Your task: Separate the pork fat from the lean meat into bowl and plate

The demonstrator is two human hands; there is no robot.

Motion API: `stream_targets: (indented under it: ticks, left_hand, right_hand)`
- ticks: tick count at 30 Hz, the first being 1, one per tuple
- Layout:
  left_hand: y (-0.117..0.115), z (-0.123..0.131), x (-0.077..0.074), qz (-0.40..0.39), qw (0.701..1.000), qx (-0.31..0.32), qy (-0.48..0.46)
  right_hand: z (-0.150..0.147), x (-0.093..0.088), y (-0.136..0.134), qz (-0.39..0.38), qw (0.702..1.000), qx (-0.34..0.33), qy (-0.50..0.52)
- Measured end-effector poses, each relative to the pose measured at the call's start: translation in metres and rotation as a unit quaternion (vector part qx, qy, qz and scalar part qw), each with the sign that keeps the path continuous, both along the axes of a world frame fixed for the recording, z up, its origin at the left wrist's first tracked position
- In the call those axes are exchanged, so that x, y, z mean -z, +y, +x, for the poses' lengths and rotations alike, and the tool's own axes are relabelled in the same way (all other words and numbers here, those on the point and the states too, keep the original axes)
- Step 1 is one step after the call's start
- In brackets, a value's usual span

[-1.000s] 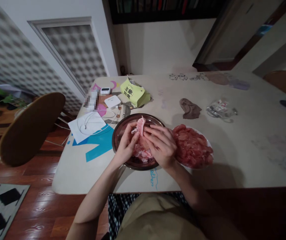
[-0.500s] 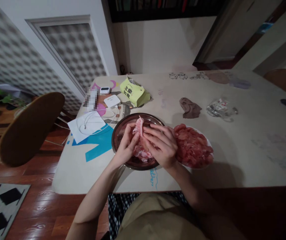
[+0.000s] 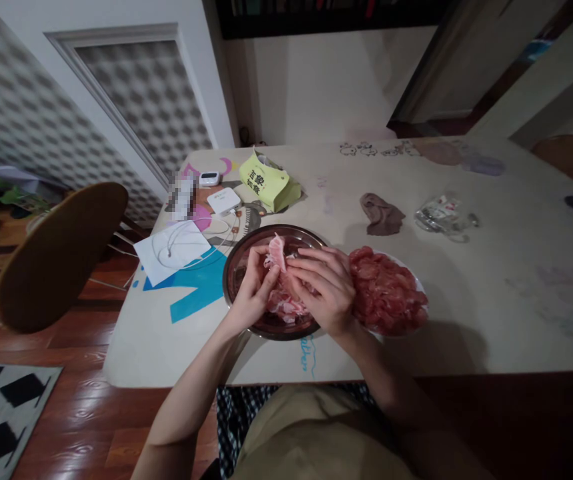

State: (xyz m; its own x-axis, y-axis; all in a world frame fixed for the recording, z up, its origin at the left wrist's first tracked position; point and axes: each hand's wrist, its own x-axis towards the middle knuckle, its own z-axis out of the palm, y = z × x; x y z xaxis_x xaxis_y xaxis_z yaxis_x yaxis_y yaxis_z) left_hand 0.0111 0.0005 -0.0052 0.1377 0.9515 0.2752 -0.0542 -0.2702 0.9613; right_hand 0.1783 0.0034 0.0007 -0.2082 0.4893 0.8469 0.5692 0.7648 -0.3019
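Note:
A pale pink slice of raw meat point(image 3: 277, 253) stands up between my hands, over a round metal tray point(image 3: 232, 293). My left hand point(image 3: 252, 292) pinches it from the left with thumb and fingers. From the right, my right hand point(image 3: 325, 285) grips its lower edge, the fingers bent and close together. More raw meat with whitish fat point(image 3: 286, 308) lies in the tray beneath my hands, partly hidden by them. Right of the tray, close to my right hand, darker red meat slices point(image 3: 389, 293) are heaped on a white plate point(image 3: 422, 288).
Behind the tray stand a yellow-green packet point(image 3: 269, 183), a white box point(image 3: 224, 200) with a cable, and a small white device point(image 3: 210, 178). White paper point(image 3: 172, 252) lies at left. A brown cloth point(image 3: 381, 215) and a clear plastic item point(image 3: 441, 215) rest at right.
The meat slice between my fingers has tipped slightly to the left. My hands keep nearly the same place and hold; the view has shifted a little.

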Motion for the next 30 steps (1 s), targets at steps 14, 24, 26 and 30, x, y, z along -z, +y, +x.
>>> stream_targets:
  ticks: [14, 24, 26, 30]
  left_hand:
    - [-0.005, 0.002, -0.001, 0.161, 0.972, -0.12, 0.125]
    - [-0.006, -0.009, 0.008, 0.377, 0.857, -0.17, 0.308]
    - [-0.006, -0.011, 0.008, 0.381, 0.852, -0.172, 0.317]
    - [-0.004, -0.014, 0.003, 0.391, 0.842, -0.156, 0.336]
  right_hand:
    - [0.001, 0.006, 0.005, -0.003, 1.0, 0.001, 0.008]
    - [-0.003, 0.006, 0.002, -0.01, 1.0, 0.007, 0.014]
    - [-0.003, 0.006, 0.002, -0.014, 1.0, 0.004, 0.011]
    - [-0.002, 0.008, 0.0, -0.026, 1.0, -0.003, 0.015]
